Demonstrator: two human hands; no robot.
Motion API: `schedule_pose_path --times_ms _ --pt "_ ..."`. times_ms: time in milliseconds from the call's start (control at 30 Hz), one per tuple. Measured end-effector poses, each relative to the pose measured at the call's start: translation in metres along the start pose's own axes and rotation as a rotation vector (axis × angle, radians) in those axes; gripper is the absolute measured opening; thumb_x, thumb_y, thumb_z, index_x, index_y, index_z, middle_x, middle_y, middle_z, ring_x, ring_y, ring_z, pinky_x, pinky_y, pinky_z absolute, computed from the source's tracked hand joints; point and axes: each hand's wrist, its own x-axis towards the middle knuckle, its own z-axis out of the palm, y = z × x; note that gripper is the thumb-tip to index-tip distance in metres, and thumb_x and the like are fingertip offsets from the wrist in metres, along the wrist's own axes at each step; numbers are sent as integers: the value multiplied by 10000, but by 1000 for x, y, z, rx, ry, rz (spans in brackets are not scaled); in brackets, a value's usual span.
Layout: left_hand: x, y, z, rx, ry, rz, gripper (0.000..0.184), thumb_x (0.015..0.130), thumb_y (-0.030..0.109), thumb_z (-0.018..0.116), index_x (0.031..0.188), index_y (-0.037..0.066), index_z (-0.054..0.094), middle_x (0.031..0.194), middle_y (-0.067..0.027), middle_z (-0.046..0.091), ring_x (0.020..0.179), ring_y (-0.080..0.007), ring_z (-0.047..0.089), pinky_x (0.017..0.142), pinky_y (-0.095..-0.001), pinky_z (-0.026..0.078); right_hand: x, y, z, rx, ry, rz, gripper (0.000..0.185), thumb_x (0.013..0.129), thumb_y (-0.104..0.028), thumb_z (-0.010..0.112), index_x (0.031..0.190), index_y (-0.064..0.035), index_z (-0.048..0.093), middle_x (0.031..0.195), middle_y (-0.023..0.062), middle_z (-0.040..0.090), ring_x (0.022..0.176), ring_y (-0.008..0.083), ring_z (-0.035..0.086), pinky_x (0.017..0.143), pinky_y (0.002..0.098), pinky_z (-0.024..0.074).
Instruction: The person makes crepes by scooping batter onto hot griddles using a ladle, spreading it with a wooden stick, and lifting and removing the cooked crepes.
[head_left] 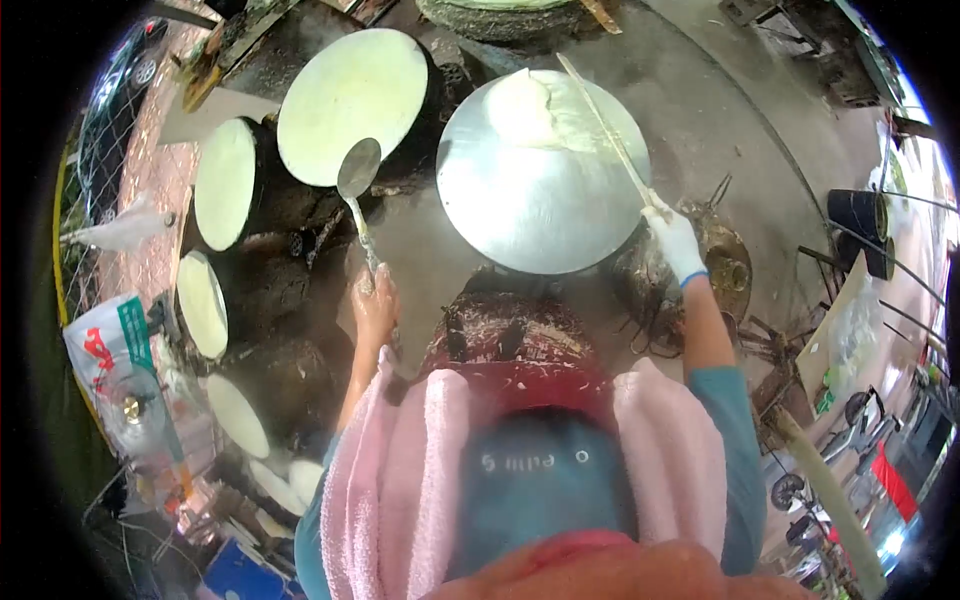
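Observation:
My bare left hand (374, 300) is wrapped round the handle of a metal ladle (359, 168), whose round bowl points away from me over the edge of a large pale disc. Wet, pale batter coats that hand and the ladle's handle. In a white glove, my right hand (672, 240) grips a long thin wooden stick (608, 130) lying slantwise across the right part of a round metal griddle (540, 215). A mound of pale batter (522, 108) lies on the griddle's far part, left of the stick, with a thinner smear reaching toward the stick.
Left of the griddle, a large round pan (352, 105) is covered with a pale sheet. Several smaller ones curve down the left side, including one pale disc (225, 185). A metal pot (728, 262) stands under my right hand. Dark buckets (858, 215) are farther right.

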Motion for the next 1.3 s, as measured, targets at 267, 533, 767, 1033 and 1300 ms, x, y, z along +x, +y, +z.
schedule_pose_path --times_ms 267,533,767,1033,1300 --pt "2 -57 -21 415 101 158 174 926 138 563 867 -24 540 640 -49 494 579 -143 482 530 -327 398 -1 -32 12 -136 -353 -16 439 900 -216 639 1316 -103 557 1331 92 561 1220 191 514 1053 324 387" --pt "-16 -52 -9 231 140 -11 171 959 164 543 852 31 525 600 14 459 510 -82 428 455 -260 347 25 -26 17 -92 -543 203 429 902 -257 645 1318 -178 577 726 -50 558 592 65 444 523 222 372" --pt "-15 -62 -12 384 147 85 206 958 180 544 834 18 519 607 -2 477 521 -89 410 448 -271 332 64 -52 -10 -207 -350 -39 439 905 -258 630 1289 -50 581 1049 50 651 886 120 540 842 296 445" --pt "-21 -81 -27 722 172 349 263 945 222 554 843 -20 543 570 -87 501 498 -177 476 480 -357 389 55 -32 -22 -194 -607 -77 452 888 -245 651 1300 -73 578 1106 48 647 633 71 452 587 241 429" --pt "48 -54 3 848 149 231 263 935 252 555 930 -11 558 775 -264 612 752 -468 583 655 -477 451 48 -65 -12 -528 -709 5 463 867 -298 665 1286 -113 599 695 -16 541 570 84 416 520 262 374"
